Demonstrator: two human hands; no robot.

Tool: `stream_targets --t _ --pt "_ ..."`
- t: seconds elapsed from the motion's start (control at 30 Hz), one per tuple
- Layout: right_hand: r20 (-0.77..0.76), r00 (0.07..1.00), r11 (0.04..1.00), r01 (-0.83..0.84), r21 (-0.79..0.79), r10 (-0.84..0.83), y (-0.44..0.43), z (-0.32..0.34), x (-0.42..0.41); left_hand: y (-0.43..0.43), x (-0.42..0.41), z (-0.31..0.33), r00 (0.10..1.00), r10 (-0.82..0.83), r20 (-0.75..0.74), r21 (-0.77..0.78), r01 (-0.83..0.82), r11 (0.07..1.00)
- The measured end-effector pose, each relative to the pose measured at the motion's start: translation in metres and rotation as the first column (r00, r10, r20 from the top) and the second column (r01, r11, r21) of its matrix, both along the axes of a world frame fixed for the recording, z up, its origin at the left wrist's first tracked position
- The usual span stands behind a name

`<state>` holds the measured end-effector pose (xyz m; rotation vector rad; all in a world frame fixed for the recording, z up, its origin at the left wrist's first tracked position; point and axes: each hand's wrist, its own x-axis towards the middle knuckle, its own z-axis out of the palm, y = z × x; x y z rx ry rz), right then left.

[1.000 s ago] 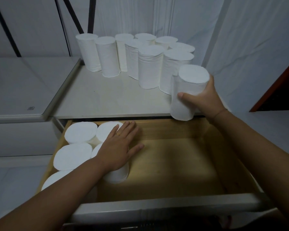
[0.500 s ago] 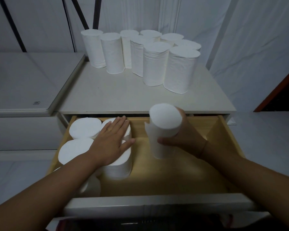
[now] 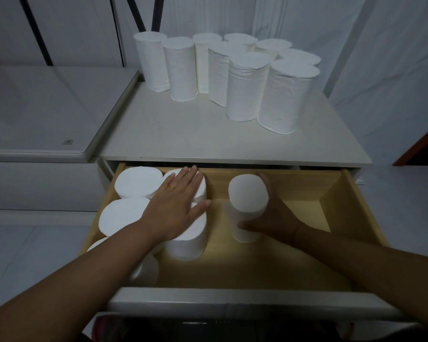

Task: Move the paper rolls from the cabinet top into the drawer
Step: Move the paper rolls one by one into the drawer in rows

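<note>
Several white paper rolls stand upright at the back of the white cabinet top. Below it the wooden drawer is pulled out. Several rolls stand packed in the drawer's left part. My left hand lies flat, fingers spread, on top of two of them. My right hand grips one upright roll from its right side, low inside the drawer near the middle, a gap apart from the packed rolls.
A low white unit with a glossy top adjoins the cabinet on the left. The drawer's white front panel is nearest me. The drawer's right half shows bare wood. White walls stand behind and to the right.
My right hand carried the roll from the cabinet top's front edge down into the drawer, lowering it toward the drawer floor. My left hand stayed flat on the packed rolls.
</note>
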<state>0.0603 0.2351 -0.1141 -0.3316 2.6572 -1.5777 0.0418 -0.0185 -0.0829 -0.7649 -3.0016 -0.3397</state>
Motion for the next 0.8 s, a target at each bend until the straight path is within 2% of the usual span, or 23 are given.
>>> stream_targets --t 0.07,0.27,0.4,0.57,0.8 --pt "0.052 0.998 1.0 -0.026 0.0 0.026 0.004 0.002 0.003 0.0 0.0 0.0 1.0 -0.002 -0.001 -0.001 0.002 1.0" --pt "0.261 0.934 0.964 -0.263 0.046 0.242 0.026 0.031 -0.006 -0.002 0.0 0.0 1.0 -0.008 0.013 -0.013 0.008 1.0" --pt "0.487 0.856 0.984 -0.166 -0.058 0.173 0.032 0.047 -0.019 -0.006 -0.003 0.004 0.998 -0.051 0.04 -0.012 0.051 0.999" --pt "0.527 0.838 0.989 -0.138 -0.047 0.142 0.015 0.045 -0.027 -0.017 -0.002 0.01 0.993 -0.098 0.059 -0.065 0.102 0.993" --pt "0.646 0.754 0.987 -0.16 0.0 0.122 0.007 0.048 -0.007 -0.025 0.002 0.013 0.995 -0.095 0.038 -0.08 0.098 0.992"
